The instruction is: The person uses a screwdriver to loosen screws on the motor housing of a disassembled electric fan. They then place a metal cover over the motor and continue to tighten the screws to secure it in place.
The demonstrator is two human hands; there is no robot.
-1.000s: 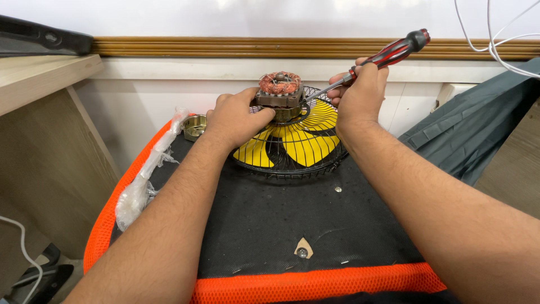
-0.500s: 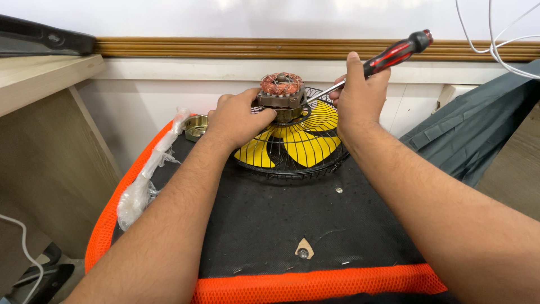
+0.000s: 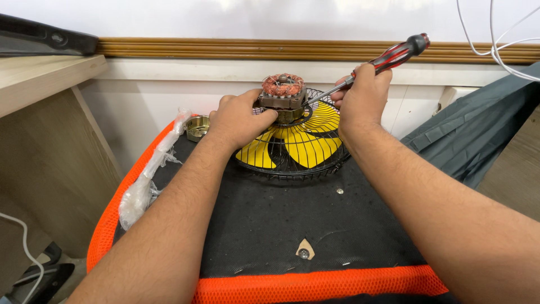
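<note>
Glossy copper-wound metal motor (image 3: pixel 282 93), yellow plastic blades (image 3: pixel 304 143), black wire grille (image 3: pixel 292 169), rough mesh cushion (image 3: pixel 270 219)

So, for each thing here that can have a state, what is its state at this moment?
Left hand: gripping the motor's side.
Right hand: closed around the screwdriver.
Screwdriver: tilted, tip at the motor.
Motor: copper winding exposed, upright on the fan.
Fan: lying flat, yellow blades inside the wire guard.
Plastic bag: crumpled, on the cushion's left edge.
Metal cap: lying detached behind the left hand.

The screwdriver (image 3: pixel 368 61) tip is hidden behind the fan motor (image 3: pixel 282 95); both forearms run off the bottom edge.
</note>
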